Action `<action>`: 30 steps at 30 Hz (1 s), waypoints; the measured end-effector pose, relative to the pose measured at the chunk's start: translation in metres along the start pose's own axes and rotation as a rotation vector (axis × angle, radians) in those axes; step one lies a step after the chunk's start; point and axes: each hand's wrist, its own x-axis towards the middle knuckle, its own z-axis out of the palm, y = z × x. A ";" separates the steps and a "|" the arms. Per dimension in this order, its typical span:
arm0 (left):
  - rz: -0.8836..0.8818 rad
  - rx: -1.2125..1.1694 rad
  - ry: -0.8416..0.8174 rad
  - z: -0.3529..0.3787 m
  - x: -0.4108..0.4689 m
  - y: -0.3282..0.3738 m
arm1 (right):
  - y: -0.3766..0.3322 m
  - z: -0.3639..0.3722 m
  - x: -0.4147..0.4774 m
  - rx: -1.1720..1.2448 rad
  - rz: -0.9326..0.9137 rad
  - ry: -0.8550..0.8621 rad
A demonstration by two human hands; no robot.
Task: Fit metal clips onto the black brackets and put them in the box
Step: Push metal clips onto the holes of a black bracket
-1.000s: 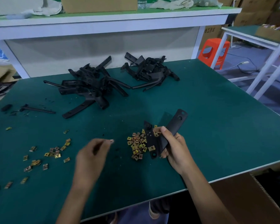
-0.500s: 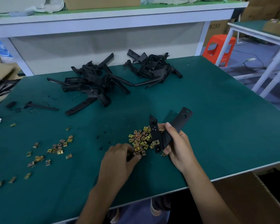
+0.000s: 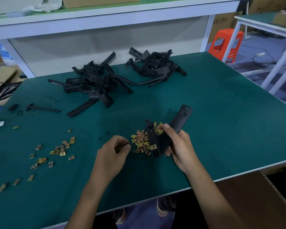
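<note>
My right hand (image 3: 180, 149) grips a black bracket (image 3: 180, 119) by its middle, held tilted over the pile of gold metal clips (image 3: 141, 142). One clip (image 3: 153, 147) sits on the bracket's lower lobe. My left hand (image 3: 113, 153) hovers just left of the pile with its fingertips pinched together; what they hold is hidden. Two heaps of black brackets (image 3: 96, 83) (image 3: 155, 66) lie at the back of the green table (image 3: 221, 121). An open cardboard box (image 3: 262, 204) stands below the table's front right edge.
More clips (image 3: 59, 151) are scattered at the left front. A single black rod (image 3: 43, 109) and small bits lie at the far left. A white shelf (image 3: 106, 22) runs behind the table; an orange stool (image 3: 224, 43) stands to the right.
My left hand reached from the left into the clip pile, then drew back slightly with its fingertips pinched. The right hand kept holding the bracket in place.
</note>
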 end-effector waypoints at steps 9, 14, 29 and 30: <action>0.006 -0.460 -0.026 0.006 -0.001 0.027 | 0.001 0.003 -0.002 -0.052 -0.027 -0.010; 0.007 -0.556 -0.020 0.008 -0.003 0.034 | 0.002 0.002 -0.001 -0.050 -0.036 -0.022; -0.185 -0.850 -0.049 0.022 -0.008 0.044 | 0.005 0.002 0.001 -0.047 -0.042 -0.025; -0.194 -0.857 -0.049 0.022 -0.008 0.044 | 0.005 0.001 0.001 -0.048 -0.043 -0.026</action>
